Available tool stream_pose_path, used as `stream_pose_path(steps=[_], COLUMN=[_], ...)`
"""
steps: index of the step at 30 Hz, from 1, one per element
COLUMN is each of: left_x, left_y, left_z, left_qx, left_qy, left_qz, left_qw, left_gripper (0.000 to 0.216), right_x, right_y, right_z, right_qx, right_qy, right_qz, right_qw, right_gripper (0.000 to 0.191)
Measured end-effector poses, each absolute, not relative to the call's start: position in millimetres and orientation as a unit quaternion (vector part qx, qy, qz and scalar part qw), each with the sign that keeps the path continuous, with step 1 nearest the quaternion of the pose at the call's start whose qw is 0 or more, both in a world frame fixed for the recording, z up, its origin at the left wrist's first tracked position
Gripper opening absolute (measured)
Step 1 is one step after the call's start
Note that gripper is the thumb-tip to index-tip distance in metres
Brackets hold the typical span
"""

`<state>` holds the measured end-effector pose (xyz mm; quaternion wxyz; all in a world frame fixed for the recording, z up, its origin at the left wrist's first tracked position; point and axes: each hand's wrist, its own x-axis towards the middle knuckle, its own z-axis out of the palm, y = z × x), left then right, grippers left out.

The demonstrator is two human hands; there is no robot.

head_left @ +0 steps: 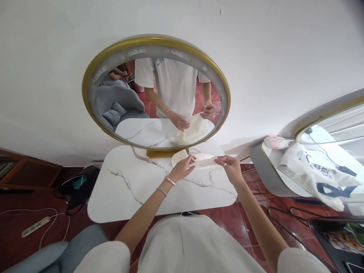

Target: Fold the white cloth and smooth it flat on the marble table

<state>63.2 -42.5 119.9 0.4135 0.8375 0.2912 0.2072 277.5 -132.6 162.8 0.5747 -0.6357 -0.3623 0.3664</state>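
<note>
Both my hands hold a cream-white cloth (205,160) over the far part of a white marble table (131,189). My left hand (184,167), with two bracelets at the wrist, is closed on the cloth's left end. My right hand (231,167), wearing a ring, pinches its right end. The cloth is stretched between them, just in front of the gold foot of a round gold-framed mirror (93,72). The mirror shows my torso, both hands and the hanging cloth.
A second table (265,170) on the right carries a white printed bag (315,170) and a pink packet (274,142). A power strip (35,226) with its cord lies on the red tiled floor at left, beside a black object (78,187). A grey chair (59,254) is near left.
</note>
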Motion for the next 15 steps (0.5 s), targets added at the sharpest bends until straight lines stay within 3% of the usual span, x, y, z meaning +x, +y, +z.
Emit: stream_pose_path(steps=[9, 15], left_x=[16, -7], left_y=[-21, -30], left_z=[132, 158], left_qx=[0.920, 0.926], left_qy=[0.308, 0.269], left_qz=[0.157, 0.212], left_qw=[0.182, 0.160], left_gripper=[0.014, 0.019], right_x=[289, 300], right_y=[-135, -137], right_z=[194, 234], right_qx=[-0.603, -0.579], right_qy=[-0.334, -0.339], right_qz=[0.374, 0.307], right_qw=[0.621, 0.675], right_gripper=[0.028, 0.028])
